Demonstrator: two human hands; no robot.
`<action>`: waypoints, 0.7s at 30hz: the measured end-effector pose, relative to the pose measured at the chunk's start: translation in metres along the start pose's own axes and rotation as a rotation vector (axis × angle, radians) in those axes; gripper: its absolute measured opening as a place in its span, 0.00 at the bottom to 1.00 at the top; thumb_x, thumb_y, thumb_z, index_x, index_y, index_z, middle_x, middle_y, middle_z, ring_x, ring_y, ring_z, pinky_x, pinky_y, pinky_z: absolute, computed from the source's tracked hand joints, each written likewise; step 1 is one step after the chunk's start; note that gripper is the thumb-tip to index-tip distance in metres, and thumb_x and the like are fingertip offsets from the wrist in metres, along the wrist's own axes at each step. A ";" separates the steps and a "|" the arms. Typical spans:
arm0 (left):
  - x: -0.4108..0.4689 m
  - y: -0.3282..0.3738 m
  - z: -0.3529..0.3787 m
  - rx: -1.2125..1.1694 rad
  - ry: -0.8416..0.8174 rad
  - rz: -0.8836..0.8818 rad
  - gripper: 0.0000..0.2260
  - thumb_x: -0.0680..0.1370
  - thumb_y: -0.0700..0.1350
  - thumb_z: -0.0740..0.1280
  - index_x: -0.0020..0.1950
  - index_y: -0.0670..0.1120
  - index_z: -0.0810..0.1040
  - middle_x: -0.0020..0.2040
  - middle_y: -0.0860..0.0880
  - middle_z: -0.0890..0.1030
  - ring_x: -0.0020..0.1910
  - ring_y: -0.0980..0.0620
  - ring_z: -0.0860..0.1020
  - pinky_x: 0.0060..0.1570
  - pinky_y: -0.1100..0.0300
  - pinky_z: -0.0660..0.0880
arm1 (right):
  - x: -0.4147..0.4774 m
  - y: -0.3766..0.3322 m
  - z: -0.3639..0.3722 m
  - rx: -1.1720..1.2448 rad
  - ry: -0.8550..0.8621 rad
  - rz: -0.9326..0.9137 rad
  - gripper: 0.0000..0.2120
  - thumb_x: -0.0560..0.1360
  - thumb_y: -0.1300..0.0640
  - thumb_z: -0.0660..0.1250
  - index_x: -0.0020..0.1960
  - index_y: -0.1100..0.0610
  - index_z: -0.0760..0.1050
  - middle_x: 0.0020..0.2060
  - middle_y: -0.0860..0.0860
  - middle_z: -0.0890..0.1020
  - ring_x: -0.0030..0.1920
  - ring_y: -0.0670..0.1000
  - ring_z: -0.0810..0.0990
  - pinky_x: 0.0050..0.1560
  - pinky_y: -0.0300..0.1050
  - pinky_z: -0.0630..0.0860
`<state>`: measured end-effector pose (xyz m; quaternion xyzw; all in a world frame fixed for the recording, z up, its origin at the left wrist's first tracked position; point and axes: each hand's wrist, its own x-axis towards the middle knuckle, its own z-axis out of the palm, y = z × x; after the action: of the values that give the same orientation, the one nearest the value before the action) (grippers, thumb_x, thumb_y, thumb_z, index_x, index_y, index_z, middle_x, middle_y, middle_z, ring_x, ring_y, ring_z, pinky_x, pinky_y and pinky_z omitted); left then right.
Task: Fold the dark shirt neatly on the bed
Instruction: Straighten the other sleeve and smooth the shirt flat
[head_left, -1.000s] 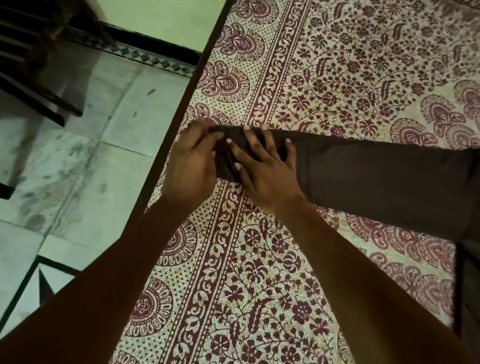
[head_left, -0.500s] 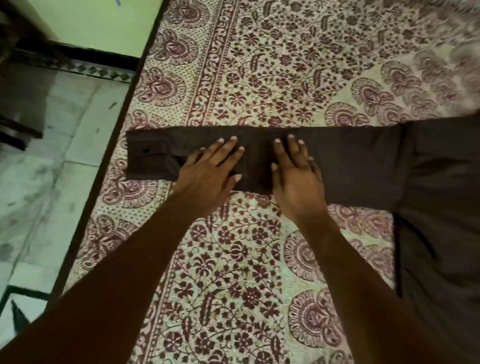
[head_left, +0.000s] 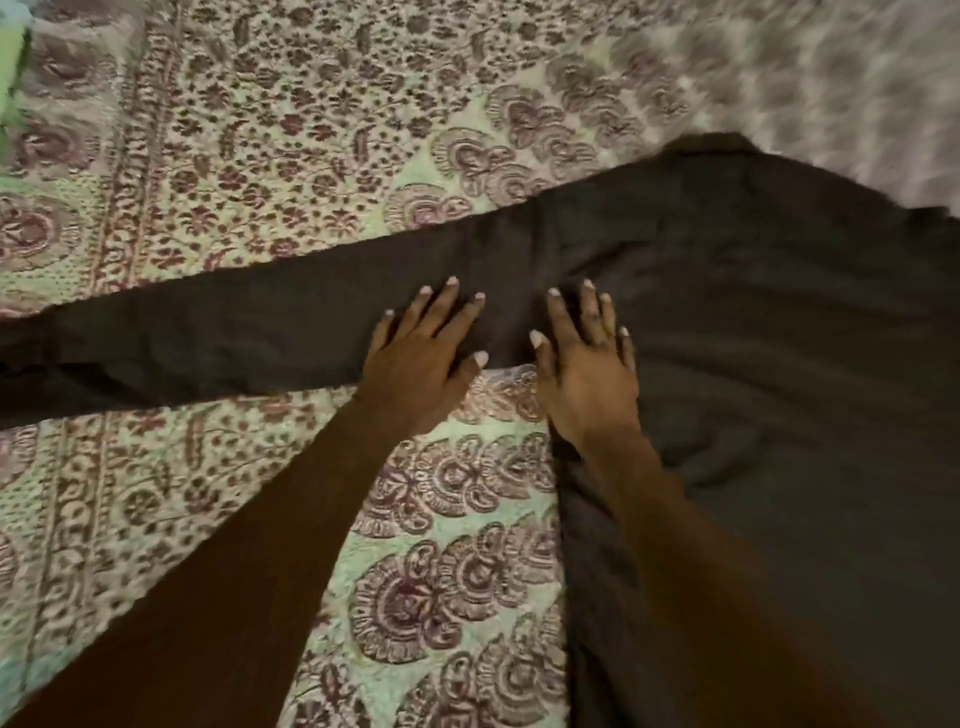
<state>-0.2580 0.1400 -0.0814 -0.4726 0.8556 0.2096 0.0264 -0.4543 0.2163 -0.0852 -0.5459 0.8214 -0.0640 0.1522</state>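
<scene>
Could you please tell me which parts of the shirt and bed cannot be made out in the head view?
Cuff end of the sleeve: cut off by the left edge of the head view.
Hem and far side of the dark shirt: cut off by the right and bottom edges.
Fabric under the right hand and its forearm: covered by them.
Pattern of the bedsheet at top right: motion-blurred.

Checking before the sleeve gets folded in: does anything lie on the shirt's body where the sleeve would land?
Nothing visible except the right hand, resting flat on the dark shirt by the sleeve; left hand presses the sleeve.
</scene>
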 end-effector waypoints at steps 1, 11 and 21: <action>0.004 0.011 0.008 0.032 -0.028 -0.041 0.31 0.82 0.66 0.52 0.84 0.61 0.49 0.86 0.54 0.44 0.85 0.46 0.44 0.80 0.35 0.48 | -0.011 0.027 -0.003 -0.002 -0.024 0.080 0.28 0.85 0.37 0.47 0.84 0.41 0.51 0.85 0.50 0.46 0.84 0.54 0.44 0.82 0.60 0.48; 0.008 0.128 0.044 0.055 0.206 0.058 0.31 0.83 0.58 0.56 0.84 0.47 0.59 0.86 0.48 0.53 0.85 0.45 0.52 0.79 0.40 0.56 | -0.066 0.177 -0.028 -0.018 0.121 0.309 0.33 0.82 0.31 0.47 0.83 0.38 0.46 0.84 0.52 0.43 0.84 0.60 0.41 0.80 0.69 0.43; -0.130 0.170 0.105 0.226 -0.070 0.157 0.39 0.80 0.64 0.61 0.85 0.48 0.53 0.86 0.48 0.49 0.85 0.43 0.50 0.79 0.38 0.58 | -0.093 0.244 -0.033 -0.026 0.082 0.313 0.33 0.80 0.27 0.47 0.82 0.33 0.44 0.85 0.49 0.46 0.84 0.55 0.45 0.80 0.66 0.49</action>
<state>-0.3417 0.3635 -0.0887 -0.3905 0.9067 0.1296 0.0931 -0.6460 0.3964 -0.1035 -0.4099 0.9028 -0.0508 0.1197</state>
